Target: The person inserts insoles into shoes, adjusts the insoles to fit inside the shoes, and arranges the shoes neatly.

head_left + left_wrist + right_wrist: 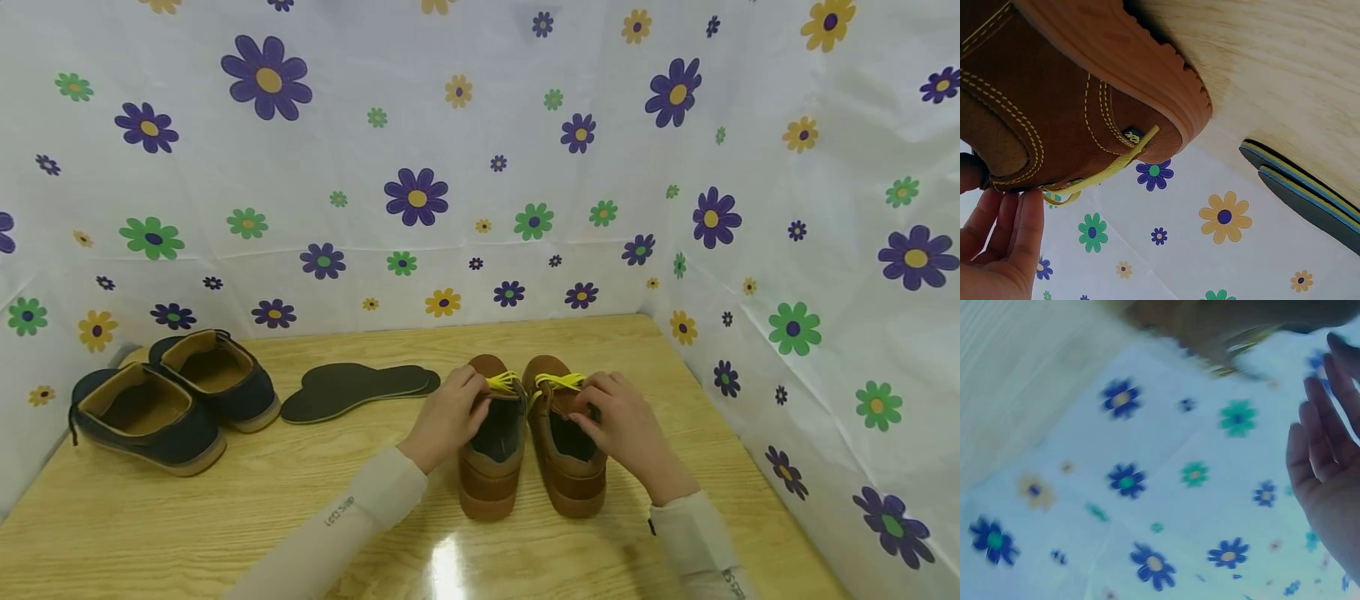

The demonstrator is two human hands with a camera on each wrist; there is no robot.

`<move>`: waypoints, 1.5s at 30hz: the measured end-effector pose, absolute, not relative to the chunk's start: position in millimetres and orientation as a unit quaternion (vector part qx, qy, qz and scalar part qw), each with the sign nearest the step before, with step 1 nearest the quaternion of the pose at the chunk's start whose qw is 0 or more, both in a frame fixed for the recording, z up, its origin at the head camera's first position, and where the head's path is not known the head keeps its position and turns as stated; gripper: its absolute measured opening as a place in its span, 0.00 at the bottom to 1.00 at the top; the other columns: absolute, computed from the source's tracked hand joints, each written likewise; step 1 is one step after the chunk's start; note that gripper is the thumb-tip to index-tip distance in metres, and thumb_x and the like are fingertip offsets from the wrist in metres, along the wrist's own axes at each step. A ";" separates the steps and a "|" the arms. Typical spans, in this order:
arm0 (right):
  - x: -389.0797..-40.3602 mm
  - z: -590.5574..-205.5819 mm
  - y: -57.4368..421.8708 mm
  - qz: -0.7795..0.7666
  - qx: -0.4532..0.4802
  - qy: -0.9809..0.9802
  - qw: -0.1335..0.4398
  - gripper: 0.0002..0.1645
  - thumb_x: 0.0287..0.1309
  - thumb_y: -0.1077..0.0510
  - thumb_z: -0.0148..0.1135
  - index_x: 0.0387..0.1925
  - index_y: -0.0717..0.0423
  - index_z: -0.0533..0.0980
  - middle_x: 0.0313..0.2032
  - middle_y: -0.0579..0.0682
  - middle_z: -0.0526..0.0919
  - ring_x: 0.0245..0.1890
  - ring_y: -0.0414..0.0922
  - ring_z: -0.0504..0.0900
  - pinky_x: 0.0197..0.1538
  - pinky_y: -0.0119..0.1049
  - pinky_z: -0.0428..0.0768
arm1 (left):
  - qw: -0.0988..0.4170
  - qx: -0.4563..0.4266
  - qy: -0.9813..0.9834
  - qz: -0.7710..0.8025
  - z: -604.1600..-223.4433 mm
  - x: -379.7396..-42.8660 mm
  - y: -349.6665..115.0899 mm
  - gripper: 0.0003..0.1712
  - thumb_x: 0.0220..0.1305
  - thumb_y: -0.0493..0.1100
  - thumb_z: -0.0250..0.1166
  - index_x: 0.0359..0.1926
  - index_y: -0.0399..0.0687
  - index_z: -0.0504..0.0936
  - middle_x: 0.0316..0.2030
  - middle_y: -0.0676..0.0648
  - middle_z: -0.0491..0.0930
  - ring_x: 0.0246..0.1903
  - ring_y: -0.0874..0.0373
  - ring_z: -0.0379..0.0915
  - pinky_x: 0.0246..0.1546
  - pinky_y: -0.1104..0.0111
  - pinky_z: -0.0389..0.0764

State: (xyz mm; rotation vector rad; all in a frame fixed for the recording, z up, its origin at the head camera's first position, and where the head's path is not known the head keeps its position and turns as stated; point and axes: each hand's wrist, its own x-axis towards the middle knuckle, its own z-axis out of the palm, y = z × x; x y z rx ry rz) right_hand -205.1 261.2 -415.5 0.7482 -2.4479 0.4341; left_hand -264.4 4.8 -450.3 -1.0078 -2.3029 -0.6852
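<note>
Two brown shoes with yellow laces stand side by side on the table, heels toward me. My left hand (450, 419) is at the opening of the left brown shoe (487, 492). In the left wrist view, its thumb and fingers pinch the upper edge of that shoe (1054, 112), near the yellow lace (1107, 172). Above the opening of the right brown shoe (576, 492) is my right hand (626, 425). The right wrist view has that hand's fingers (1307, 456) loosely bent and apart from the blurred shoe (1197, 325).
Dark insoles (352, 390) lie overlapping left of the brown shoes. A pair of navy shoes, one in front (187, 429) and one behind (243, 387), stands at the far left. A flowered white sheet (465, 275) hangs behind the wooden table (300, 500) and along its sides.
</note>
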 end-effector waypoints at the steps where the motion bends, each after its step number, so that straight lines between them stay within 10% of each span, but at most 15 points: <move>1: -209.5 -418.3 266.3 0.138 0.277 -0.909 0.278 0.16 0.38 0.63 0.79 0.29 0.56 0.78 0.37 0.51 0.77 0.37 0.49 0.74 0.42 0.44 0.76 | 0.262 -0.372 -0.853 -0.255 -449.8 -264.1 4.1 0.07 0.57 0.33 0.69 0.33 0.44 0.77 0.32 0.49 0.71 0.32 0.56 0.70 0.32 0.67 0.77; 45: -250.8 -446.4 270.6 0.147 0.313 -0.869 0.353 0.15 0.46 0.68 0.72 0.30 0.57 0.73 0.29 0.50 0.77 0.28 0.46 0.75 0.29 0.40 0.77 | 0.186 -0.314 -0.889 -0.276 -447.2 -243.1 -0.9 0.14 0.59 0.37 0.69 0.42 0.42 0.74 0.38 0.46 0.70 0.35 0.56 0.69 0.32 0.66 0.76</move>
